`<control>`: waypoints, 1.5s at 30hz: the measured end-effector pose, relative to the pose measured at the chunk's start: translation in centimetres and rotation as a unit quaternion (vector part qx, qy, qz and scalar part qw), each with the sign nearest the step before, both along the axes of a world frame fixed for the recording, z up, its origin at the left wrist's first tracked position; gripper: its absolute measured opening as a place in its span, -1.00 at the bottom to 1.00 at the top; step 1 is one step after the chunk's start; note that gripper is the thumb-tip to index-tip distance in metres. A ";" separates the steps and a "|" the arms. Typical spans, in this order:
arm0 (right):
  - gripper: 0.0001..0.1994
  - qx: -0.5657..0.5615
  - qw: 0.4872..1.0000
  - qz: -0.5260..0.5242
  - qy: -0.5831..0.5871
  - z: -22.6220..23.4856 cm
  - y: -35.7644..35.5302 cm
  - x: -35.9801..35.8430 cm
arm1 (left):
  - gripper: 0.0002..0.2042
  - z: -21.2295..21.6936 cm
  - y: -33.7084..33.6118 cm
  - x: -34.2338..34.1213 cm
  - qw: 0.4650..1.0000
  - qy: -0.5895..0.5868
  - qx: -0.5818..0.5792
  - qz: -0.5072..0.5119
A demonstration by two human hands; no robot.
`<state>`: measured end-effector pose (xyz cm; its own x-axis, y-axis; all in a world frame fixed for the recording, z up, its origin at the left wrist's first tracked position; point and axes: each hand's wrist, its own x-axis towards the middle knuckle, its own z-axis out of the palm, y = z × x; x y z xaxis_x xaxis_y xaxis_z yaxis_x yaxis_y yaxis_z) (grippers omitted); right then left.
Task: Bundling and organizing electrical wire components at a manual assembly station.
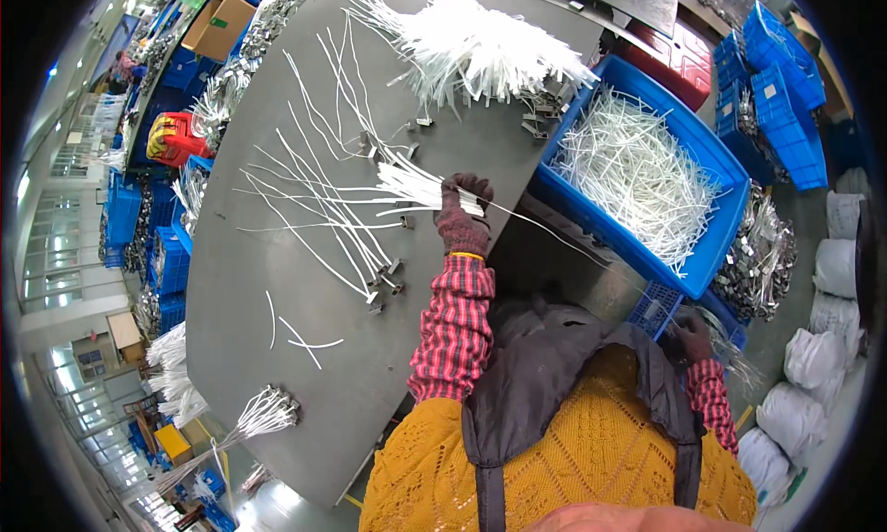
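Observation:
My left hand (pixel 461 220), in a dark red glove with a plaid sleeve, grips a bundle of white strips (pixel 420 188) above the grey table (pixel 249 282). The bundle's ends point left, over several long white strips with metal clips (pixel 319 213) laid out across the table. My right hand (pixel 689 334), in a dark glove, is low at my right side against the rim of a small blue crate (pixel 658 306) by a heap of metal clips (pixel 758 255). Its fingers are curled, but what they hold is hidden.
A big blue bin of loose white strips (pixel 642 176) stands at the table's right edge. A large pile of white strips (pixel 480 44) lies at the table's far end. A finished bundle (pixel 263 412) lies near the front left. White sacks (pixel 813 366) sit on the floor at right.

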<state>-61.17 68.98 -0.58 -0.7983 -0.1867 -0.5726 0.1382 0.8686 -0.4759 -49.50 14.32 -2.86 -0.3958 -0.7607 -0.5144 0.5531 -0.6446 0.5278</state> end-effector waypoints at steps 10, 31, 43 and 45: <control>-0.73 -0.077 0.992 -0.095 -0.013 -2.8 6.3 -1.7 | -0.74 2.9 -2.6 2.5 0.995 -0.072 -0.051 0.052; -0.40 -0.272 0.906 0.323 -0.030 2.5 -36.8 4.3 | -0.70 4.2 0.2 6.8 0.978 -0.132 -0.156 -0.044; -0.49 -0.380 0.868 0.311 -0.074 0.0 -49.7 10.7 | -0.79 5.0 -0.8 10.5 0.926 -0.339 -0.147 -0.071; -0.55 -0.356 0.867 0.349 -0.026 0.5 -52.0 10.1 | -0.78 4.1 -2.2 12.9 0.935 -0.330 -0.123 -0.047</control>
